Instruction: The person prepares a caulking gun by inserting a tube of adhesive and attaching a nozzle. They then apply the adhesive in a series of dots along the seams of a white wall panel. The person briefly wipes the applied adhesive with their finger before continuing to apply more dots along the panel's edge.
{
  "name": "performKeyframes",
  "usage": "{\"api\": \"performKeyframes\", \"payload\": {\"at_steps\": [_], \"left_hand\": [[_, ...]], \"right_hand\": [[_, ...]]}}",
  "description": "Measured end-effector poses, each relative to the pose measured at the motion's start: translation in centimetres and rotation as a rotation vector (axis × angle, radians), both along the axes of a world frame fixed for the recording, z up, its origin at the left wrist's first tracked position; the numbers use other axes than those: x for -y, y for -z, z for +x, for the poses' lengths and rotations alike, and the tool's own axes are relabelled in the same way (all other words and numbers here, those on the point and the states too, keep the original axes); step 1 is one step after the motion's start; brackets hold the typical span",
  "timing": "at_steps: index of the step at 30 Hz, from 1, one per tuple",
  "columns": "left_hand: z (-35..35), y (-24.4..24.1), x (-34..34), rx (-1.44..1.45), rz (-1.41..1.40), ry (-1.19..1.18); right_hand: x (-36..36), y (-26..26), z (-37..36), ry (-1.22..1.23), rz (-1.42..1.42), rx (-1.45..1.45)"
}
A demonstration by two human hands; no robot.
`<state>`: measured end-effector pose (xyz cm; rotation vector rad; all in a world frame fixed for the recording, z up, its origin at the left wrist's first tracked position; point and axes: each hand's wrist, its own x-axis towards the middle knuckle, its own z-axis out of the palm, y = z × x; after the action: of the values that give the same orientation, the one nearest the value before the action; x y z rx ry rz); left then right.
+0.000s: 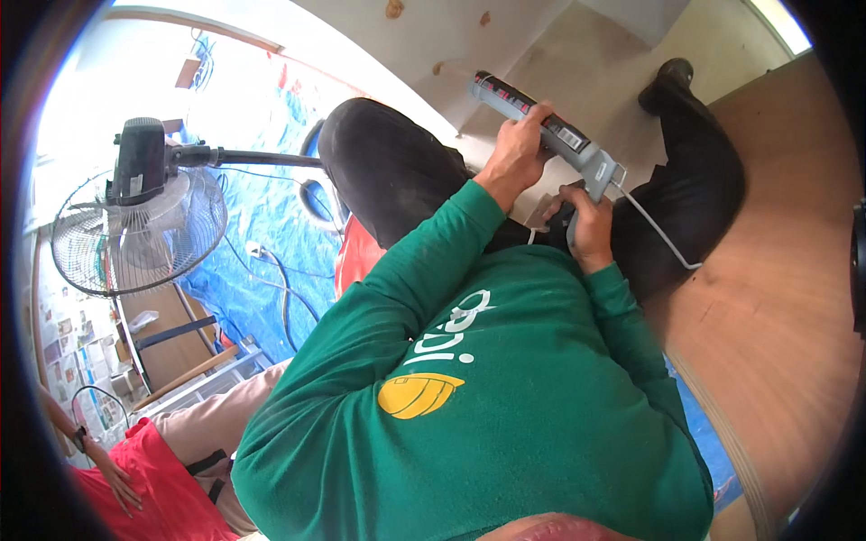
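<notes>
I hold a caulking gun point(599, 172) loaded with a dark printed cartridge point(528, 108) in both hands. My left hand point(517, 155) wraps the barrel near its middle. The grip and trigger are in my right hand point(588, 220), close to my waist. A bent metal plunger rod point(659, 233) sticks out from the back of the gun, over my right thigh. The front end points at a pale panel point(419, 40) with several brown dabs point(394, 8). Whether the nozzle tip touches the panel, I cannot tell.
A pedestal fan point(139, 223) leans in at left above a blue tarpaulin point(264, 230) with cables and a plug point(254, 249). A plywood sheet point(758, 237) lies to my right. Behind my left side sits a co-worker in red point(155, 473), near a metal ladder point(203, 385).
</notes>
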<state>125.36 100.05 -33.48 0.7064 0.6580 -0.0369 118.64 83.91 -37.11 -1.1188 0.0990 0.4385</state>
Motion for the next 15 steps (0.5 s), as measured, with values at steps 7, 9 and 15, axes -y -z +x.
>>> {"api": "performKeyframes", "payload": {"at_steps": [7,9,15], "left_hand": [[3.4,-0.9,3.3,0.141,0.135,0.200],[5.4,-1.9,4.7,0.149,0.151,0.269],[16.9,5.2,5.2,0.100,-0.135,0.304]], "right_hand": [[0.4,-1.9,0.5,0.104,0.212,-0.088],[0.7,-0.9,1.6,0.197,0.251,-0.065],[0.4,-2.7,9.1,0.270,0.162,-0.121]]}}
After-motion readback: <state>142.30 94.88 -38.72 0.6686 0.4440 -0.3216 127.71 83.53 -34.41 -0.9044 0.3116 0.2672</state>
